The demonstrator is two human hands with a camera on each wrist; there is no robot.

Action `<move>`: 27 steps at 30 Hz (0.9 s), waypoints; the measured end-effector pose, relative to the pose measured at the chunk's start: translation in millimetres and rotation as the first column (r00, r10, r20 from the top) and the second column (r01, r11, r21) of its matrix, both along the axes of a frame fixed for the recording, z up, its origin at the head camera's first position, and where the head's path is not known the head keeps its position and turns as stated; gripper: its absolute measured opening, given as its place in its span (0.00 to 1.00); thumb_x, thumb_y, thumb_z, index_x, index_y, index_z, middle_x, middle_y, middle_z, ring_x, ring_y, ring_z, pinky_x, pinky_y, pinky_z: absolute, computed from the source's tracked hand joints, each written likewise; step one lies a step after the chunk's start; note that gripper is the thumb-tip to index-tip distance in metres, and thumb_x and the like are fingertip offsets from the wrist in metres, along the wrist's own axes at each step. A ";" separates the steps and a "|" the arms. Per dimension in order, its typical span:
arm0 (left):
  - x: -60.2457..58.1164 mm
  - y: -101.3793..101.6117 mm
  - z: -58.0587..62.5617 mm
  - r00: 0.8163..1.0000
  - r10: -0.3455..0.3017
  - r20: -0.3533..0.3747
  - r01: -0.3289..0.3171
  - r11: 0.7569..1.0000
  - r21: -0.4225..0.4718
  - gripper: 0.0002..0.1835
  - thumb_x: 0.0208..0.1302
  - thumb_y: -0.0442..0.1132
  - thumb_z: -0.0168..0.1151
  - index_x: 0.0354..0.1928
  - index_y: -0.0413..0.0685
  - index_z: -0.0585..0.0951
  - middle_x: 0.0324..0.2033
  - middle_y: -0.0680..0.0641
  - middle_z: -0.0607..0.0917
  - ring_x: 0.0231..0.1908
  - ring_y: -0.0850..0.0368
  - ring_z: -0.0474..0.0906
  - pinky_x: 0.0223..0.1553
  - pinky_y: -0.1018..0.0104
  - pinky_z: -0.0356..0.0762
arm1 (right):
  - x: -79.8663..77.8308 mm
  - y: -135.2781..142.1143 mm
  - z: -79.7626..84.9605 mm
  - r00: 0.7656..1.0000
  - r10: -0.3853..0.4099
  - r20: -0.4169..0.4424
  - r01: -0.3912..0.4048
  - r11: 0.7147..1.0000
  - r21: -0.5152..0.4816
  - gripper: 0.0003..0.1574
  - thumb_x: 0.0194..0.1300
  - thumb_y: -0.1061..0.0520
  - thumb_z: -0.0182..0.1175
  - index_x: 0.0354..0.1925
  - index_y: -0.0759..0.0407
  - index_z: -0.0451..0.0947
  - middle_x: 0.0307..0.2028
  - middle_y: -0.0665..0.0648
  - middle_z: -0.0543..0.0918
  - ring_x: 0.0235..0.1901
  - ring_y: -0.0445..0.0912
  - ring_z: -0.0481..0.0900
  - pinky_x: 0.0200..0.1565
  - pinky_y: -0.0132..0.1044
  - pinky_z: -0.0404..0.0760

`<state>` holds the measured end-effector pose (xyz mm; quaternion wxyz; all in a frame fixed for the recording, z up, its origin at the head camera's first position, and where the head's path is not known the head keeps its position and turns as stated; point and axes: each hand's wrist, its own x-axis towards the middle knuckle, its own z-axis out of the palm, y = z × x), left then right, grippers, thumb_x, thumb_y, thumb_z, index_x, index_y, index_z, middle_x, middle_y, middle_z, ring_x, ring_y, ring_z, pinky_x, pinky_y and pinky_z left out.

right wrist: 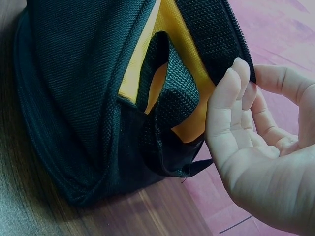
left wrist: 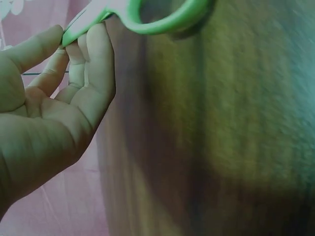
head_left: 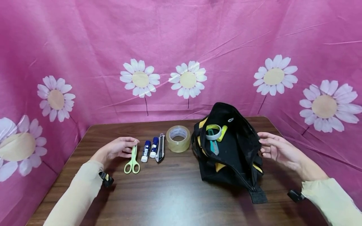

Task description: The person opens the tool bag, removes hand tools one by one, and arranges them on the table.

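At the left of the table, my left hand [head_left: 122, 147] pinches light green scissors [head_left: 132, 163] by the blade end, handle loops toward me. In the left wrist view the thumb and fingertips meet on the scissors [left wrist: 88, 22]. My right hand [head_left: 278, 150] grips the zippered rim of a black and yellow tool bag [head_left: 226, 174], which stands with its mouth spread. The right wrist view shows thumb and fingers pinching that edge beside a webbing strap [right wrist: 182, 93]. Inside the bag are a white-and-yellow tape roll [head_left: 214, 136], a teal cutter [head_left: 214, 147] and a yellow tube [head_left: 222, 133].
Between scissors and bag, two blue-capped glue sticks [head_left: 145, 151], a black and grey utility knife [head_left: 160, 149] and a large clear packing tape roll [head_left: 178, 139] stand or lie in a row. A pink flowered cloth [head_left: 169, 37] hangs behind the wooden table [head_left: 152, 194].
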<state>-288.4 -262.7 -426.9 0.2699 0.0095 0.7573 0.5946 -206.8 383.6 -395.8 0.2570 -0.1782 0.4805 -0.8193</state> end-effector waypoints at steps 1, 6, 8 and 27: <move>0.1 -0.9 -2.0 1.000 0.001 0.004 -0.001 1.000 -0.012 0.25 0.77 0.43 0.57 0.66 0.32 0.71 0.42 0.49 0.81 0.38 0.55 0.80 0.43 0.59 0.85 | -0.4 -0.4 0.0 1.000 0.000 0.000 0.000 1.000 0.000 0.31 0.81 0.68 0.29 0.60 0.55 0.78 0.47 0.54 0.85 0.40 0.47 0.85 0.48 0.40 0.86; -1.4 -3.9 -12.0 1.000 0.022 0.020 -0.022 1.000 -0.003 0.25 0.77 0.42 0.57 0.66 0.31 0.70 0.37 0.51 0.81 0.36 0.58 0.81 0.41 0.61 0.85 | -0.9 0.2 -0.6 1.000 0.001 0.005 -0.001 1.000 -0.004 0.31 0.81 0.68 0.28 0.59 0.55 0.78 0.47 0.54 0.85 0.40 0.47 0.85 0.47 0.40 0.86; -3.1 -3.7 -14.7 0.999 0.036 0.020 -0.036 0.999 0.010 0.25 0.76 0.39 0.57 0.67 0.30 0.68 0.35 0.52 0.82 0.36 0.58 0.81 0.41 0.61 0.85 | 0.0 1.7 -1.0 1.000 -0.003 0.012 0.003 1.000 0.001 0.31 0.82 0.68 0.28 0.59 0.55 0.78 0.46 0.54 0.85 0.40 0.47 0.85 0.47 0.40 0.86; 6.5 7.2 -23.6 0.993 0.067 -0.101 -0.073 0.996 -0.054 0.26 0.72 0.31 0.58 0.67 0.28 0.65 0.41 0.47 0.80 0.40 0.55 0.78 0.39 0.63 0.85 | 2.1 2.0 -1.2 1.000 -0.025 0.007 0.025 0.999 0.027 0.30 0.82 0.67 0.29 0.60 0.54 0.78 0.46 0.52 0.85 0.40 0.47 0.85 0.47 0.40 0.86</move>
